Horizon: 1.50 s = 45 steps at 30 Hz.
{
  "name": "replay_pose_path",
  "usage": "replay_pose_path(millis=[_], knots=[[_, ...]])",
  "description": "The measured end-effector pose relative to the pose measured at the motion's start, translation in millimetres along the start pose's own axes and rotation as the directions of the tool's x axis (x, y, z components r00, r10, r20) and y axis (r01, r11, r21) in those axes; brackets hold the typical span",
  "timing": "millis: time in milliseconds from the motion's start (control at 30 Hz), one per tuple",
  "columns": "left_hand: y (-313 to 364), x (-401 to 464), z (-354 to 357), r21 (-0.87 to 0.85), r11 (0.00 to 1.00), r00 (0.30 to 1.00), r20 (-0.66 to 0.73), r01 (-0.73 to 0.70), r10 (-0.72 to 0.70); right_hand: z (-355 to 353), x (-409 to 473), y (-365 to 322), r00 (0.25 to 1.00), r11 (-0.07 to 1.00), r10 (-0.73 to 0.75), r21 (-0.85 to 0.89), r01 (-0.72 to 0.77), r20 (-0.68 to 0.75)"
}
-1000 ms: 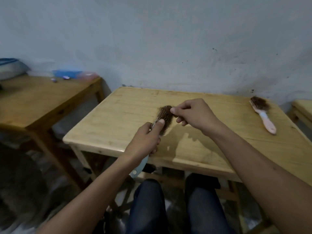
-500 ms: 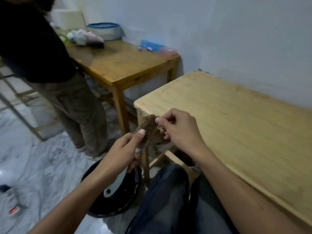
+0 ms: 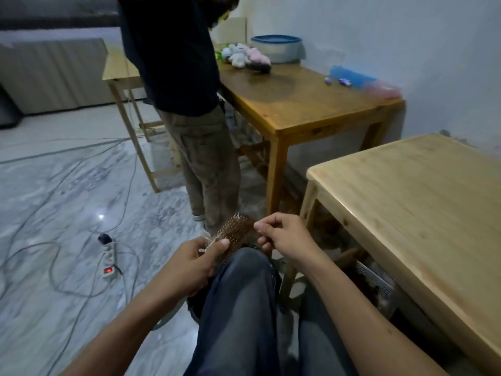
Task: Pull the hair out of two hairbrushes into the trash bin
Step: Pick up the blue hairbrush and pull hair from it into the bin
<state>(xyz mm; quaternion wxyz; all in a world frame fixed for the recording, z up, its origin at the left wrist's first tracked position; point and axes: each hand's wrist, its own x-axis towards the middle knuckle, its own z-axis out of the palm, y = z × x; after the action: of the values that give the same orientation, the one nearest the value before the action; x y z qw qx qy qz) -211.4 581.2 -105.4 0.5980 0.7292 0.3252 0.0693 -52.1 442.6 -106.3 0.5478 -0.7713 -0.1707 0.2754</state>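
A hairbrush (image 3: 234, 234) with metal pins, matted with brown hair, is held above my left knee. My left hand (image 3: 189, 264) grips it just below the head, thumb on the pin side. Its pale handle (image 3: 165, 320) sticks out beneath my left forearm. My right hand (image 3: 284, 237) is at the head's right edge, thumb and curled fingers pinching the hair. A dark sliver of the black trash bin (image 3: 194, 303) shows between my left arm and my knee; the rest is hidden. The second hairbrush is out of view.
A person (image 3: 189, 104) stands close ahead of my knees. The light wooden table (image 3: 420, 199) is at my right, with a white basket (image 3: 376, 280) under it. A darker table (image 3: 298, 104) stands behind. A power strip (image 3: 108, 263) and cables lie on the floor at left.
My view has swung left and down, away from the table top. Both hands have carried the brush off the table edge to above my left knee and the bin.
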Motion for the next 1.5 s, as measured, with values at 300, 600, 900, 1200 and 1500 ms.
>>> replay_pose_path(millis=[300,600,900,1200,1500], knots=[[-47.5,0.7,-13.3,0.106,0.985,0.979,-0.171,0.135,-0.115,29.8,63.0,30.5,0.984,0.975,0.173,-0.150,-0.164,0.049],[-81.6,-14.5,-14.3,0.153,0.971,0.940,-0.318,0.183,-0.127,67.9,64.4,45.4,0.968,0.980,0.186,-0.108,-0.169,0.170],[-86.6,-6.4,-4.7,0.083,0.975,0.942,-0.286,0.208,-0.177,80.0,70.2,53.9,0.975,0.994,0.112,-0.035,-0.107,0.191],[-109.3,-24.2,-17.1,0.050,0.978,0.951,-0.251,0.202,-0.183,33.6,92.6,50.4,0.987,0.984,0.153,-0.084,-0.157,-0.045],[-91.7,-6.7,-8.4,0.263,0.959,0.937,-0.348,0.108,-0.010,40.7,59.4,51.5,0.961,0.971,-0.024,-0.222,0.088,0.277]])
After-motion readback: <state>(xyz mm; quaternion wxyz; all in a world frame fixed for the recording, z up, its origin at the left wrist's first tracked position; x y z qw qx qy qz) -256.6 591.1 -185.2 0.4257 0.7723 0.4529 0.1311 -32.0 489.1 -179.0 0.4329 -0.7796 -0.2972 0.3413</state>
